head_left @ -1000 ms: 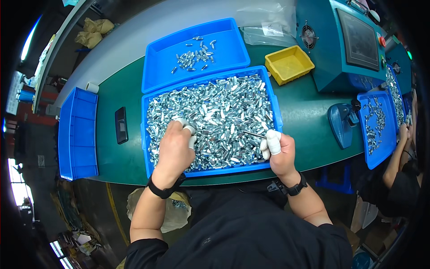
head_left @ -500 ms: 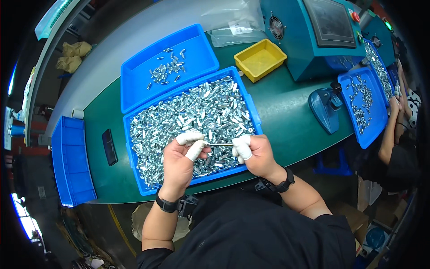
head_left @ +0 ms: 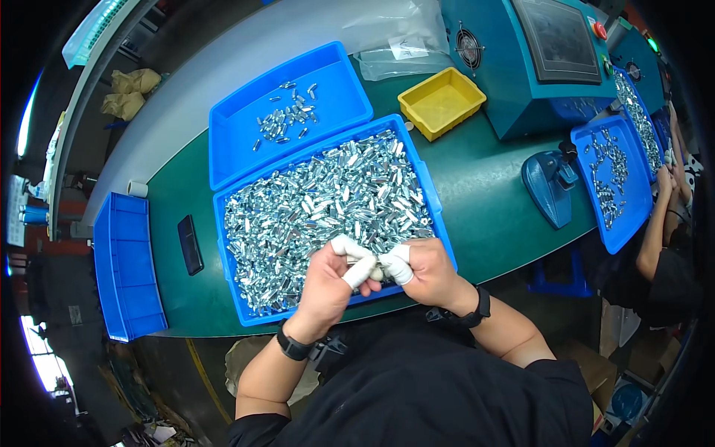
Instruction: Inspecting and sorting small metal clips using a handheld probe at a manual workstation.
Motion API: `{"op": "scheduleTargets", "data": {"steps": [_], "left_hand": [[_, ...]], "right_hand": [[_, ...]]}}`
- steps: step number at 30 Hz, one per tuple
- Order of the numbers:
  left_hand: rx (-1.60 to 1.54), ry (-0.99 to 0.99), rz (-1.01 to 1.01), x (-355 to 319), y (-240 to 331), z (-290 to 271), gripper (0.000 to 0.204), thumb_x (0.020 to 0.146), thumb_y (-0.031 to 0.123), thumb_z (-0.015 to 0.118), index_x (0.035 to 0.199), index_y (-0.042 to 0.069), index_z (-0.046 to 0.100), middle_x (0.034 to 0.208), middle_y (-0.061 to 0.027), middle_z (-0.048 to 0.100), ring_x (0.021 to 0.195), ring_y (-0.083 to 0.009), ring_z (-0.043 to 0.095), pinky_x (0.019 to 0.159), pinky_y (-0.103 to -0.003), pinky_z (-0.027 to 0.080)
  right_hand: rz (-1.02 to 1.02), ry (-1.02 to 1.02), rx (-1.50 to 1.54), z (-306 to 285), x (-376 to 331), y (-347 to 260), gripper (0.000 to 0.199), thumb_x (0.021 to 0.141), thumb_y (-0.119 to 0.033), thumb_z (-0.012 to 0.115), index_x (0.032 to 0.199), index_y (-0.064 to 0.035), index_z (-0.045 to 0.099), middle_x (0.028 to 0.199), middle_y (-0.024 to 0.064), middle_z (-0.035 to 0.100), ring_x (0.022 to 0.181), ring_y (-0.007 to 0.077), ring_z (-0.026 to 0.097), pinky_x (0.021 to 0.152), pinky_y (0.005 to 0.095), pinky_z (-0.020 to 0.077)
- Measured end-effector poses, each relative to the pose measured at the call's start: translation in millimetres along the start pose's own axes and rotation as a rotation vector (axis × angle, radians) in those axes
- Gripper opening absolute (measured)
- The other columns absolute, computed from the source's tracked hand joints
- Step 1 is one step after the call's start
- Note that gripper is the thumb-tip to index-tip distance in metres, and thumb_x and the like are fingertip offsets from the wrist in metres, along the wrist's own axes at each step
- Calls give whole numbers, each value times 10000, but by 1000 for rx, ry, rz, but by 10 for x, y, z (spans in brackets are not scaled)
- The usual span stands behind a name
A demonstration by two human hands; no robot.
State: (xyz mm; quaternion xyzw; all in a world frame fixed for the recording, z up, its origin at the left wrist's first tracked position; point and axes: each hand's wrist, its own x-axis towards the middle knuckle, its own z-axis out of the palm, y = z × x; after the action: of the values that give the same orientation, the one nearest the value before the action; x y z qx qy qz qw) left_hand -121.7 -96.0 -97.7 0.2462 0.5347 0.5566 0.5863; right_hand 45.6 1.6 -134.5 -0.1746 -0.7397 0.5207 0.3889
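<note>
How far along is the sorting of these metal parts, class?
Done: a small scatter of parts lies in the far blue tray. In hand: the left hand and right hand meet over the near blue tray, fingertips taped. Left: that tray's full heap of metal parts.

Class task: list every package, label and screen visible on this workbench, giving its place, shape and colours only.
Clear plastic bag: far table edge, crumpled, transparent.
White label: on that bag, small rectangle.
Screen: on the teal machine at right, dark rectangle, grey frame.
Phone: left of the full blue tray, black, flat.
</note>
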Motion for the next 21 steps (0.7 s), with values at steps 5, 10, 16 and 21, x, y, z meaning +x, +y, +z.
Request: {"op": "scheduleTargets", "data": {"steps": [5, 10, 16, 21], "left_hand": [[172, -52, 190, -43, -22, 83, 76, 927, -8, 622, 988, 6, 579, 850, -105, 684, 688, -134, 671, 577, -231, 522], [404, -53, 287, 56, 143, 81, 112, 903, -42, 635, 994, -7, 579, 870, -98, 680, 706, -126, 675, 612, -231, 539], [391, -9, 211, 59, 420, -105, 63, 947, 43, 612, 1006, 26, 601, 814, -52, 659, 652, -97, 642, 579, -203, 505], [470, 309, 421, 537, 817, -861, 143, 958, 102, 610, 1084, 36, 623, 830, -37, 656, 736, -99, 636, 607, -223, 496]], "right_hand": [[156, -52, 175, 12, 50, -110, 266, 975, -139, 598, 759, 2, 662, 584, 36, 605, 484, 103, 555, 462, 264, 421], [260, 2, 240, 45, 54, -94, 341, 1005, -168, 562, 719, 3, 636, 567, 4, 591, 463, 62, 524, 442, 235, 395], [191, 125, 189, 77, -11, -109, 384, 1021, -190, 537, 691, -6, 603, 565, -6, 570, 470, 49, 498, 442, 225, 377], [267, 216, 318, 40, -64, -157, 383, 1022, -202, 540, 696, -10, 603, 574, -8, 565, 490, 43, 501, 458, 222, 382]]}}
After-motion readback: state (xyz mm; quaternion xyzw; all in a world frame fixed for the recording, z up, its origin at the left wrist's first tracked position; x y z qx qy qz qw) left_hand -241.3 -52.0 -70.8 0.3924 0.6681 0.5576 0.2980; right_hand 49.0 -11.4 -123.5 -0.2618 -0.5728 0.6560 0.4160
